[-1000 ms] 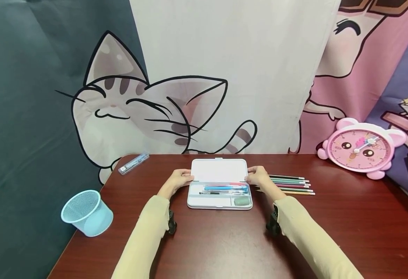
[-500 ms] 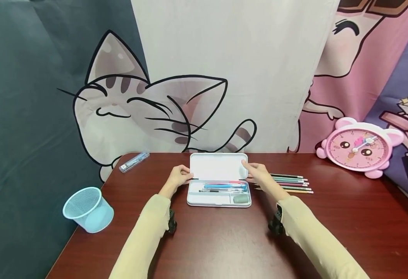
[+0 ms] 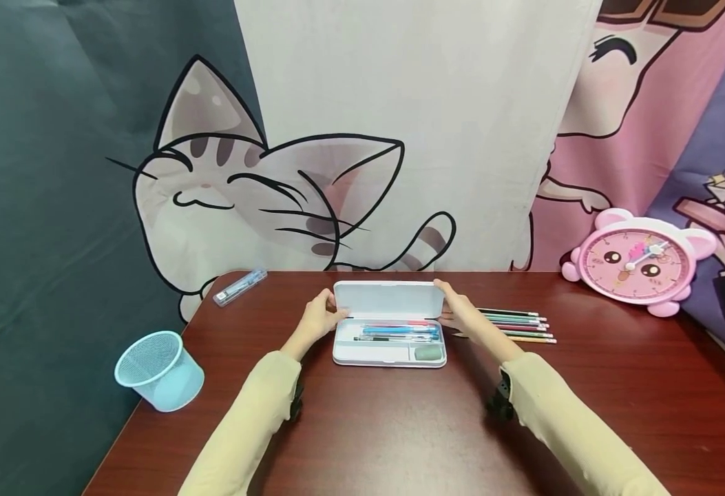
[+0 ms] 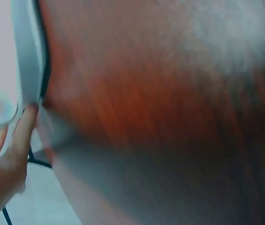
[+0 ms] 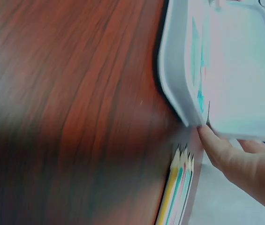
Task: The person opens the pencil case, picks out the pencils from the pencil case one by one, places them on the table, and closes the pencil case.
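Note:
A white pencil case (image 3: 371,355) lies on the table with its lid (image 3: 390,300) raised and leaning forward. Inside are several pens (image 3: 399,335) and a grey-green eraser (image 3: 427,353) in a small compartment. At the back left corner my left hand (image 3: 317,318) pinches the case beside the hinge, some fingers hidden behind the lid. My right hand (image 3: 461,313) holds the opposite side, thumb up by the lid's top corner. In the right wrist view, one finger of the right hand (image 5: 245,164) touches the case corner and another reaches behind the lid.
Several pencils (image 3: 517,327) lie right of the case, close to the right hand. A clear blue-tinted box (image 3: 240,288) sits at the back left. Near the left edge stands a light blue mesh cup (image 3: 160,372). A pink clock (image 3: 637,265) stands at the back right.
The lid has tilted from lying far back to leaning forward over the case. My right thumb has moved from the case's side up to the lid's top corner.

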Available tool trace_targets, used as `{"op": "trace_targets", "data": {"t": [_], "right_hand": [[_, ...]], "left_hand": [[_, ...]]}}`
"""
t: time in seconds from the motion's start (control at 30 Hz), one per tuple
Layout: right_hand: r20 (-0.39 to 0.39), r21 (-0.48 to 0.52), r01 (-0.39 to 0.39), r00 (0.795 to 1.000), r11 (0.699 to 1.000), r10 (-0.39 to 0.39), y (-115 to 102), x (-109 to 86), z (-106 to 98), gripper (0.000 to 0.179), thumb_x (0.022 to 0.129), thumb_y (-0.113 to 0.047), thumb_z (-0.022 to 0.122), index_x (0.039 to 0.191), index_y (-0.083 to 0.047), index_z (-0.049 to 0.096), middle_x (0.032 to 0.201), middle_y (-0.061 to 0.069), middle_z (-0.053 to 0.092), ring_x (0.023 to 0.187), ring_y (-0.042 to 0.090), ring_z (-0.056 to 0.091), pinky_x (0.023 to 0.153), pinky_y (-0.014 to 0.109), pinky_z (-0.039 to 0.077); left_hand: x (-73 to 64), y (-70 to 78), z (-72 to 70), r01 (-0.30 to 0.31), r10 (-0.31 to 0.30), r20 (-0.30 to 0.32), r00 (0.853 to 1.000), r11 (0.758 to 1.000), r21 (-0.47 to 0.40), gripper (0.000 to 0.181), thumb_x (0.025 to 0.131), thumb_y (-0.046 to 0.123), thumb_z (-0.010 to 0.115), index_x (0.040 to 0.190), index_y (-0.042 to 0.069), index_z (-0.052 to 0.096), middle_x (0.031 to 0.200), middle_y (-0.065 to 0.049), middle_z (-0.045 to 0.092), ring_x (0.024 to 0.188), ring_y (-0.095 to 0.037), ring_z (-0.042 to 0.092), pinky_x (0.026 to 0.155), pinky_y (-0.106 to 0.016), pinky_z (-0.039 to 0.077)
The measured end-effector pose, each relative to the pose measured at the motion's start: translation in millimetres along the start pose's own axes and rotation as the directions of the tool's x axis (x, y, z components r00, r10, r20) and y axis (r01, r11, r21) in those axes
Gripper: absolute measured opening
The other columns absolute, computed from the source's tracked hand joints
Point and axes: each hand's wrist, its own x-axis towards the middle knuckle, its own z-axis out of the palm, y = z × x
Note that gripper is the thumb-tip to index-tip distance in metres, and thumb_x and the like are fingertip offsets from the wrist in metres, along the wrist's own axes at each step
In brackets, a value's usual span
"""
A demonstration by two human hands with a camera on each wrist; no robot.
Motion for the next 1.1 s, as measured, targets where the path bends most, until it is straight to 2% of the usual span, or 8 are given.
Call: {"op": "trace_targets", "data": {"t": [0.1, 0.2, 0.37, 0.63, 0.77, 0.87, 0.97, 1.1], "right_hand": [[0.034, -0.052, -0.022, 0.999, 0.998, 0.024, 0, -3.7, -4, 0.085, 0.089, -0.059, 0.032, 0.138, 0.011, 0.023, 0.136, 0.033, 0.038, 0.123, 0.035, 0.044, 0.105, 0.044, 0.034], [0.051, -0.053, -0.038, 0.998, 0.998, 0.041, 1, -6.6, -7, 0.086, 0.09, -0.058, 0.034, 0.138, 0.013, 0.022, 0.136, 0.033, 0.037, 0.12, 0.033, 0.046, 0.105, 0.043, 0.035], [0.082, -0.018, -0.02, 0.996, 1.0, 0.021, 6, -9.2, -13, 0.082, 0.092, -0.049, 0.039, 0.135, 0.018, 0.022, 0.134, 0.036, 0.036, 0.118, 0.03, 0.047, 0.103, 0.041, 0.035], [0.235, -0.068, 0.136, 0.965, 0.988, -0.117, 18, -12.8, -27, 0.073, 0.094, -0.037, 0.046, 0.136, 0.017, 0.021, 0.141, 0.034, 0.028, 0.126, 0.033, 0.04, 0.102, 0.041, 0.035], [0.313, -0.32, 0.331, 0.921, 0.888, -0.231, 25, -16.1, -36, 0.068, 0.087, -0.034, 0.06, 0.135, 0.009, 0.037, 0.141, 0.025, 0.037, 0.125, 0.029, 0.043, 0.101, 0.039, 0.039], [0.374, -0.395, 0.432, 0.882, 0.811, -0.288, 29, -18.1, -38, 0.073, 0.079, -0.031, 0.07, 0.132, 0.009, 0.04, 0.138, 0.026, 0.04, 0.121, 0.033, 0.047, 0.097, 0.038, 0.042], [0.443, -0.346, 0.47, 0.845, 0.812, -0.3, 32, -20.1, -36, 0.084, 0.073, -0.026, 0.076, 0.133, 0.015, 0.033, 0.139, 0.031, 0.032, 0.122, 0.039, 0.044, 0.094, 0.041, 0.042], [0.457, -0.421, 0.531, 0.825, 0.735, -0.333, 35, -23.0, -30, 0.092, 0.067, -0.027, 0.08, 0.132, 0.017, 0.032, 0.138, 0.032, 0.034, 0.122, 0.039, 0.045, 0.094, 0.042, 0.042]], "left_hand": [[-0.6, 2.2, -7.6, 0.096, -0.077, 0.143, 0.987, 0.987, -0.132, 0.048, 0.09, 0.039, 0.055, 0.111, -0.001, 0.041, 0.112, -0.022, 0.054, 0.094, -0.027, 0.061, 0.079, -0.032, 0.052], [-1.4, 5.8, -13.8, 0.249, -0.155, 0.296, 0.942, 0.917, -0.311, 0.07, 0.093, 0.053, 0.036, 0.128, -0.006, 0.03, 0.127, -0.028, 0.043, 0.119, -0.035, 0.048, 0.095, -0.043, 0.044], [-4.2, 8.3, -18.5, 0.351, -0.177, 0.435, 0.883, 0.864, -0.361, 0.082, 0.093, 0.057, 0.028, 0.138, -0.011, 0.02, 0.14, -0.028, 0.031, 0.132, -0.034, 0.032, 0.105, -0.043, 0.034], [-7.7, -7.7, -29.9, 0.273, 0.031, 0.593, 0.804, 0.868, -0.415, 0.074, 0.094, 0.05, 0.037, 0.143, -0.002, 0.017, 0.15, -0.02, 0.021, 0.139, -0.03, 0.02, 0.109, -0.043, 0.026], [-14.1, -23.3, -37.0, 0.181, 0.14, 0.641, 0.755, 0.894, -0.41, 0.063, 0.097, 0.03, 0.041, 0.145, 0.0, 0.014, 0.15, -0.019, 0.02, 0.139, -0.029, 0.019, 0.109, -0.041, 0.026], [-20.3, -33.1, -39.4, 0.091, 0.163, 0.638, 0.752, 0.934, -0.346, 0.064, 0.095, 0.02, 0.049, 0.146, 0.003, 0.015, 0.15, -0.015, 0.023, 0.139, -0.026, 0.021, 0.108, -0.036, 0.028], [-25.6, -36.7, -39.4, 0.033, 0.174, 0.626, 0.76, 0.952, -0.305, 0.073, 0.089, 0.019, 0.059, 0.146, 0.005, 0.016, 0.151, -0.013, 0.022, 0.14, -0.025, 0.021, 0.108, -0.032, 0.03], [-29.7, -33.6, -39.0, -0.002, 0.196, 0.619, 0.761, 0.954, -0.299, 0.083, 0.082, 0.013, 0.068, 0.145, 0.001, 0.015, 0.152, -0.016, 0.018, 0.14, -0.028, 0.016, 0.106, -0.034, 0.03]]}}
